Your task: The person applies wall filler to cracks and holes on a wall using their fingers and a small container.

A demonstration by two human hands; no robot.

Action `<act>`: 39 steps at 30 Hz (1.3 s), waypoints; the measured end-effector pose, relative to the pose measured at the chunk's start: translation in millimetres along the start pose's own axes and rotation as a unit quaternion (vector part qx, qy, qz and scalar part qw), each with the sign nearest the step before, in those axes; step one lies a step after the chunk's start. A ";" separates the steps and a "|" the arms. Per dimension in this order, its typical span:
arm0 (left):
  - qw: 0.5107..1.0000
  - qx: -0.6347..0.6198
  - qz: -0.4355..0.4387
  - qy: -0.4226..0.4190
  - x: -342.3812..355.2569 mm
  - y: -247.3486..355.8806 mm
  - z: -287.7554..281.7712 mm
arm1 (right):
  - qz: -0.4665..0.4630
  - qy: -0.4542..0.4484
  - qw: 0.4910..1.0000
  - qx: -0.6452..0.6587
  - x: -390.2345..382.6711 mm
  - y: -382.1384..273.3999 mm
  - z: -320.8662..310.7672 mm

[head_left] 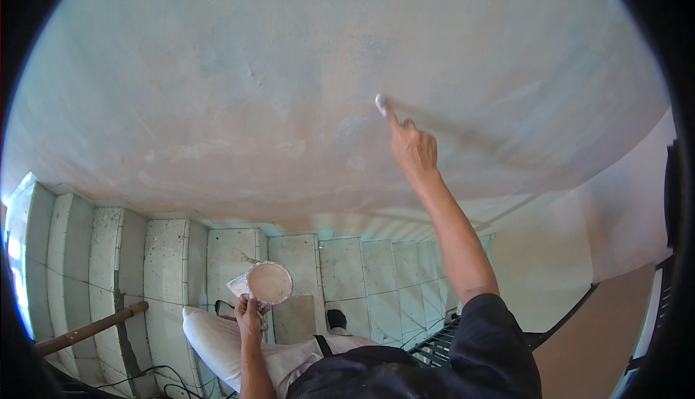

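Plaster work is showing in the head view, the only view here. The right hand (pixel 414 147) is reaching up right of the frame's centre, fingers closed on a small pale-tipped tool (pixel 381 104) whose tip is touching the broad, patchy grey-and-pink plastered wall (pixel 239 95) filling the upper frame; what kind of tool it is cannot be told. The left hand (pixel 250 313), low and left of centre, is gripping a round shallow bowl of pale filler (pixel 269 282), with a flat pale piece (pixel 237 284) lying just beside its left rim, perhaps held along with it.

Judging from this, the step in hand is dabbing or smoothing filler onto a spot of wall; a following move would call for steady light pressure and the bowl kept level.

Pale floor tiles (pixel 347 269) are running across the lower frame, and a brown wooden pole (pixel 90 329) is lying at lower left. No packages, labels or signs are showing.
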State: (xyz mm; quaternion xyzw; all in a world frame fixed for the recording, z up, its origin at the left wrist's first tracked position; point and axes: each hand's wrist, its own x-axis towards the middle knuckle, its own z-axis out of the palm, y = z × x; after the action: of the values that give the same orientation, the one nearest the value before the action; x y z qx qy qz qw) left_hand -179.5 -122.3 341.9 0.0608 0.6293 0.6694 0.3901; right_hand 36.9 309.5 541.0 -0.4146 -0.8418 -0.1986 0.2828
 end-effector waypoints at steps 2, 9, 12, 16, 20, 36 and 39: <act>1.000 -0.001 0.004 0.013 -2.1 0.8 0.4 | -0.061 -0.079 0.995 -0.011 -28.7 4.2 7.8; 1.000 0.001 -0.006 0.019 -0.1 -0.4 8.4 | 0.049 0.009 0.997 0.062 -11.5 13.7 -5.7; 1.000 -0.009 -0.003 0.014 -2.8 4.3 2.8 | 0.008 -0.020 0.999 -0.030 -2.4 1.3 4.6; 1.000 -0.001 -0.002 0.028 -1.2 6.2 11.1 | -0.047 -0.061 0.997 -0.020 -40.7 5.5 22.9; 1.000 -0.007 0.003 0.028 -2.5 2.5 13.3 | 0.025 -0.054 0.996 0.068 -34.9 12.7 8.8; 1.000 -0.001 -0.008 0.028 -0.8 1.3 12.2 | -0.057 -0.105 0.992 0.037 -42.3 10.6 10.3; 1.000 0.002 -0.002 0.012 1.9 -1.0 5.9 | 0.010 -0.076 0.993 0.090 -28.6 4.6 -12.5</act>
State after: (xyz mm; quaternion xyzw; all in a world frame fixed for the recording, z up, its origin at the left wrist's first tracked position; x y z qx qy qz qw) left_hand -177.0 -116.6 341.4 0.0526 0.6356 0.6680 0.3834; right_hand 58.8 288.3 532.6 -0.4099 -0.8712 -0.0869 0.2558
